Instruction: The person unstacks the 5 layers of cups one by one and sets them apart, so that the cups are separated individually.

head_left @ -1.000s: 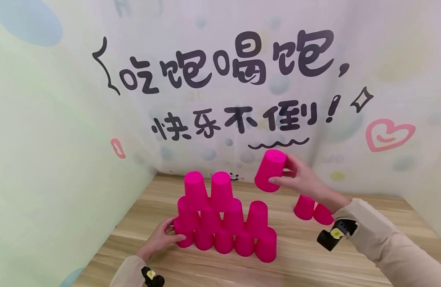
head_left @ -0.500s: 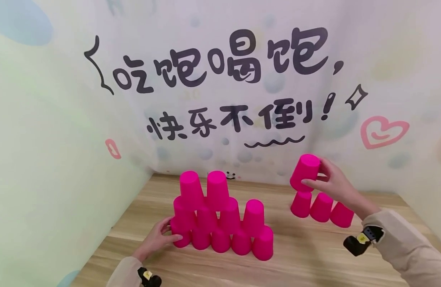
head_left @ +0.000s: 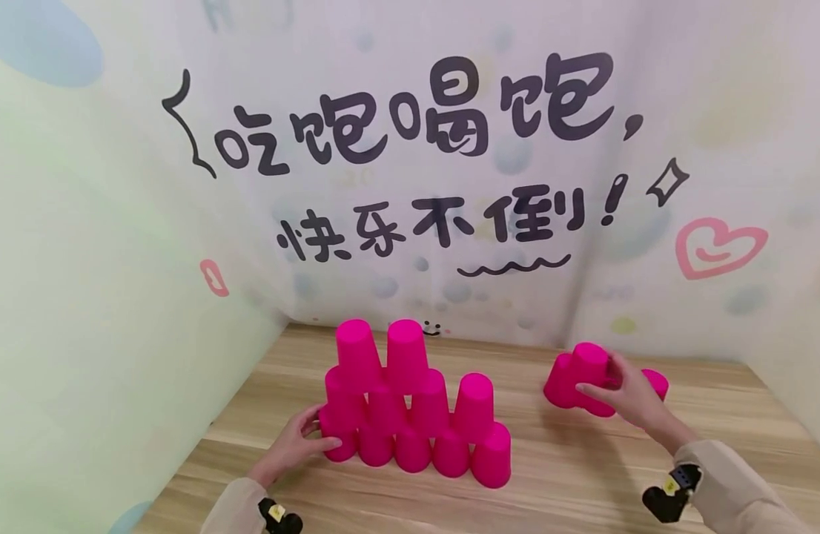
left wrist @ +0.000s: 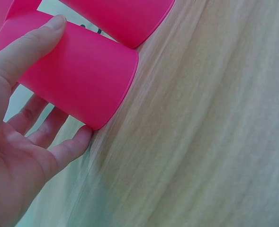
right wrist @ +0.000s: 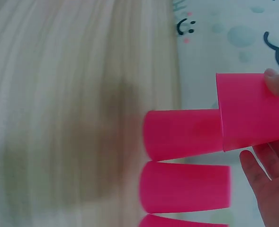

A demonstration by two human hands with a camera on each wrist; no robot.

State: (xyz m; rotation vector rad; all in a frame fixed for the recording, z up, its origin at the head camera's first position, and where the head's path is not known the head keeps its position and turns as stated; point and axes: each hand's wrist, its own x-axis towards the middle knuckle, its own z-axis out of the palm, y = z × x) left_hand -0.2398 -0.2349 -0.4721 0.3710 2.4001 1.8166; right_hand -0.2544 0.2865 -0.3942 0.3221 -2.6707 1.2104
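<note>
In the head view, upside-down pink cups form a tiered stack, with a bottom row of several, more above, and two (head_left: pixel 406 356) on top. My left hand (head_left: pixel 293 445) holds the bottom row's left-end cup (left wrist: pixel 77 71), thumb on its near side and fingers around the far side. On the right, my right hand (head_left: pixel 629 397) grips an upside-down pink cup (right wrist: pixel 253 111) between thumb and fingers. This cup is over a row of three upside-down cups (right wrist: pixel 186 187), its rim level with their tops at one end. Whether it rests on them I cannot tell.
The wood-grain table (head_left: pixel 550 475) extends in front of both groups of cups. A white printed cloth wall (head_left: pixel 423 185) stands behind, and a pale green wall (head_left: pixel 116 297) at the left. A wide gap separates the stack from the right-hand row.
My right hand has carried its cup from beside the stack rightward, then lowered it onto or just over the row of three. My left hand has stayed at the same cup.
</note>
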